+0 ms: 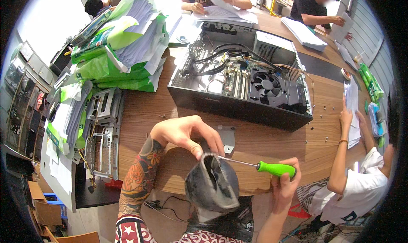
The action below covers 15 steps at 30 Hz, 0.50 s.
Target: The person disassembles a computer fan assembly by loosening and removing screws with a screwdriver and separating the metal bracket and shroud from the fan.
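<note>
My right hand [287,181] grips the bright green handle of a screwdriver [276,169]. Its thin metal shaft points left toward the fingertips of my left hand [189,134]. The fingers and thumb of that hand are curled inward; whatever they hold is hidden behind a dark grey curved object [212,181], whose kind I cannot make out. The screwdriver's tip ends beside this object's upper edge. Beyond my hands stands an opened black computer case [242,102], showing a fan [265,85], cables and memory slots. A small grey metal plate [227,139] lies on the table behind my left fingers.
Several small screws [321,115] lie scattered on the wooden table [144,115] right of the case. Left are piles of papers with green wrappers [119,75] and a metal drive frame [104,136]. People handle paper across the table and at right. Cables [170,204] trail on the floor.
</note>
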Motion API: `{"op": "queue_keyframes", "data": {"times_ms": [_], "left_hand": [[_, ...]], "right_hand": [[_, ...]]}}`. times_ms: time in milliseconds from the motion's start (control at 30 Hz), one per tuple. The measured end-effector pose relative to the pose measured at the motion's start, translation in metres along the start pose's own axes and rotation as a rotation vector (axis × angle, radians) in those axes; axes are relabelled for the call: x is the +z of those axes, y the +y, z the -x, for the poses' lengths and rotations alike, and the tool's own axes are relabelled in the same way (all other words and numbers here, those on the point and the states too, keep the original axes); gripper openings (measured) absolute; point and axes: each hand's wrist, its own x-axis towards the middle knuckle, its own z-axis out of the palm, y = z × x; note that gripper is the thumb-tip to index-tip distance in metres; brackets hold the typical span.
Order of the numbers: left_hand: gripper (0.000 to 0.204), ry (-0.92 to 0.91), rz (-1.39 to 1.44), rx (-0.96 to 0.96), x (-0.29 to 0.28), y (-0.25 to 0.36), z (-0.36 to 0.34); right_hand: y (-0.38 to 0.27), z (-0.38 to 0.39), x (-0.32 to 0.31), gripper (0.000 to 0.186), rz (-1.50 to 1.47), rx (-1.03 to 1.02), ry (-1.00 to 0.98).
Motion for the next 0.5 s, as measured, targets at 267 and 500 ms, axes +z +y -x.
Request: {"op": "queue_keyframes", "data": {"times_ms": [267,500], "left_hand": [[0.032,0.143,-0.195,-0.240,0.017,-0.013,-0.010],[0.049,2.055,-0.648,0.310,0.225,-0.081,0.033]], "right_hand": [[0.001,0.005,0.016,0.040,0.173,0.021,0.027],[0.022,0.046,0.013,0.059,0.094,-0.255,0.490]]}}
